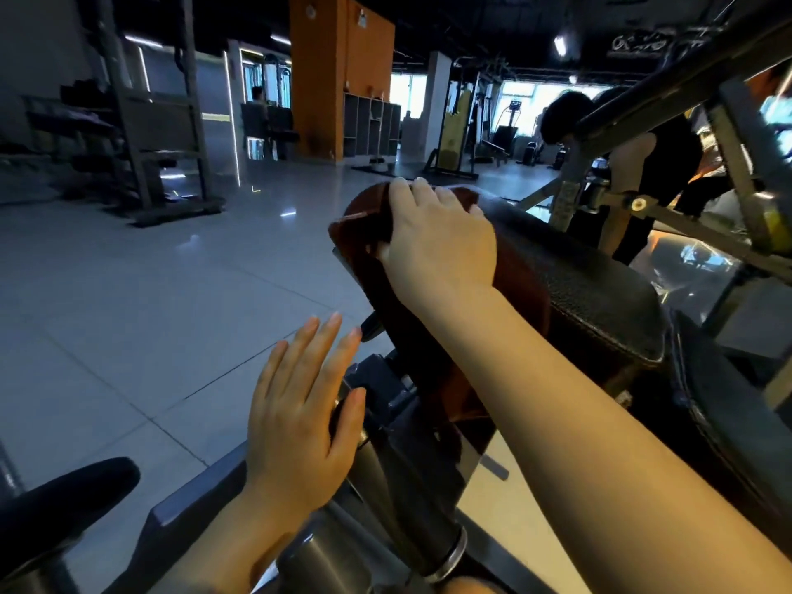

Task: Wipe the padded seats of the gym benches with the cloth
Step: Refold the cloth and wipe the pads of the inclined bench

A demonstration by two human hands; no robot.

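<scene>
Cloth [433, 336]: dark reddish-brown towel, draped over far left end of padded seat, centre of frame; upper edge bunched near top of pad, long tail hanging down left side toward lower centre, partly hidden by forearm.

Padded seat [591, 289]: black textured upholstery with stitched seam along edge, rounded corners, running from upper centre to right of frame, tilted in view; left portion covered by cloth, right portion bare. Second dark pad [728, 422] just beside it, lower right, only partly visible.

Two hands [437, 233], one cloth [364, 233], one seat [578, 285]
</scene>
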